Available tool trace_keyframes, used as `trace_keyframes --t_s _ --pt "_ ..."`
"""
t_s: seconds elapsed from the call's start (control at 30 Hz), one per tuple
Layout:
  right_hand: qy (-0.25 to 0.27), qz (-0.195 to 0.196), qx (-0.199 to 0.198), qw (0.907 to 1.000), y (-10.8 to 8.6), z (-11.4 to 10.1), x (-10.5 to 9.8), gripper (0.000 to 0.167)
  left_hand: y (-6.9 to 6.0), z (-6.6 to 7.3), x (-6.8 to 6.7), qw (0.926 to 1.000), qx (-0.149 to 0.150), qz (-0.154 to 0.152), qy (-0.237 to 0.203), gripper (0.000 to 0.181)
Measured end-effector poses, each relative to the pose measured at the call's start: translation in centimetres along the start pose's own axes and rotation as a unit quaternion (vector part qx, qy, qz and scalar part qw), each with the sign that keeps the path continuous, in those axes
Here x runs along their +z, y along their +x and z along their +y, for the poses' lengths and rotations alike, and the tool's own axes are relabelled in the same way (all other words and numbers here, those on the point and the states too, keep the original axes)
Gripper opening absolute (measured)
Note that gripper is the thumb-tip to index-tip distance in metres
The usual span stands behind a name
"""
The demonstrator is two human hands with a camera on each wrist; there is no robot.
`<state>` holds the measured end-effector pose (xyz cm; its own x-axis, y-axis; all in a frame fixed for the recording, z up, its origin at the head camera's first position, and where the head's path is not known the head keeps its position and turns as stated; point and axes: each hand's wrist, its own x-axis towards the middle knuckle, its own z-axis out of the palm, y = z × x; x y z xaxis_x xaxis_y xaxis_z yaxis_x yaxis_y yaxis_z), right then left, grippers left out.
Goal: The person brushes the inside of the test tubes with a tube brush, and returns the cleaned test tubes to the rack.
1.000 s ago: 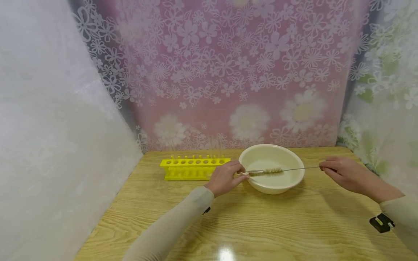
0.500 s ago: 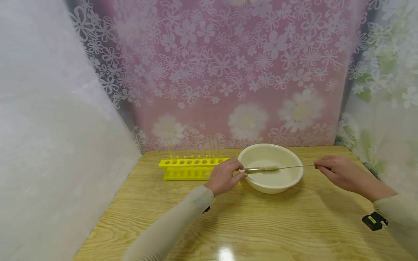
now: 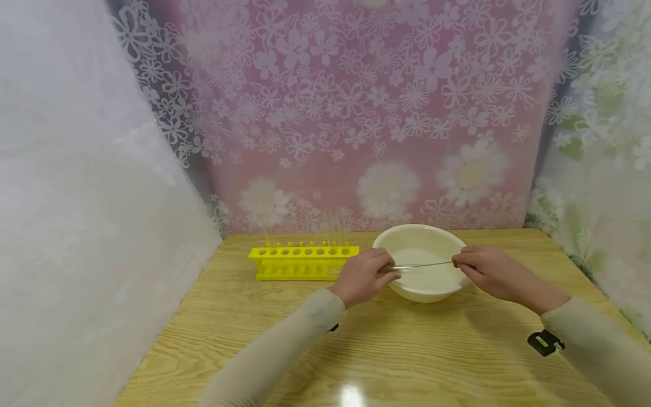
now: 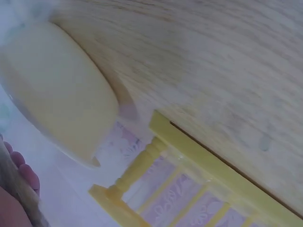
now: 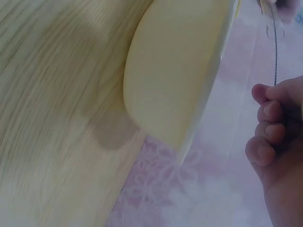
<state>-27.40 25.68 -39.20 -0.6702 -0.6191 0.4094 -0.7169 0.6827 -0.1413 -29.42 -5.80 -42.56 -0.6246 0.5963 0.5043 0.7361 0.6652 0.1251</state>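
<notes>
Over the left rim of the white bowl [image 3: 419,285], the left hand [image 3: 362,277] grips a clear glass test tube [image 3: 409,267]. In the left wrist view, the left hand's fingers [image 4: 28,176] curl round the tube [image 4: 19,187]. The right hand [image 3: 495,274] pinches a thin twisted wire [image 3: 437,263] above the bowl's right side; the wire runs into the tube's mouth. The brush bristles lie inside the tube near the left hand, largely covered by it. In the right wrist view, thumb and forefinger of the right hand [image 5: 279,127] pinch the wire [image 5: 276,52].
A yellow rack [image 3: 300,253] stands left of the bowl, with several clear tubes upright at its left and right ends. Both stand toward the back of the wooden table [image 3: 407,350]. A pink floral curtain [image 3: 356,141] hangs behind, with pale sheets at both sides.
The right hand has moved left toward the left hand, and the bristles have slid deeper into the tube. The left hand has shifted slightly right.
</notes>
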Motion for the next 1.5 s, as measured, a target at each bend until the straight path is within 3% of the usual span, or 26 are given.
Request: trace_keyframes --t_s 0.27,0.5,0.77,0.93,1.0,1.17,1.5 --pt "0.003 -0.011 -0.012 0.9999 2.3 -1.9 2.0 0.015 0.6 0.5 -0.1 0.9983 0.014 0.009 0.056 0.024" --pt "0.029 -0.014 -0.020 0.9993 2.2 -1.5 1.9 0.016 0.5 0.3 -0.2 0.9995 -0.005 -0.011 0.031 0.024" --pt "0.050 -0.017 -0.013 0.9985 1.1 -0.2 1.3 0.018 0.5 0.0 -0.4 0.9999 -0.012 -0.009 -0.005 0.025" --pt "0.023 -0.017 0.059 0.9978 -0.9 1.8 -0.2 0.019 -0.8 -1.8 -0.4 0.9979 -0.064 -0.009 -0.006 0.020" --pt "0.018 -0.006 0.075 0.9970 -1.6 2.5 -0.8 0.018 -1.1 -2.4 -0.5 0.9976 -0.069 -0.002 -0.011 0.020" --pt "0.021 -0.005 0.065 0.9977 -2.3 3.5 -1.3 0.018 -1.6 -2.5 -0.8 0.9982 -0.052 0.002 -0.030 0.024" --pt "-0.036 0.022 0.079 0.9960 -4.3 5.4 -2.8 0.018 -1.6 -2.4 -1.1 0.9955 -0.083 -0.011 -0.044 0.021"
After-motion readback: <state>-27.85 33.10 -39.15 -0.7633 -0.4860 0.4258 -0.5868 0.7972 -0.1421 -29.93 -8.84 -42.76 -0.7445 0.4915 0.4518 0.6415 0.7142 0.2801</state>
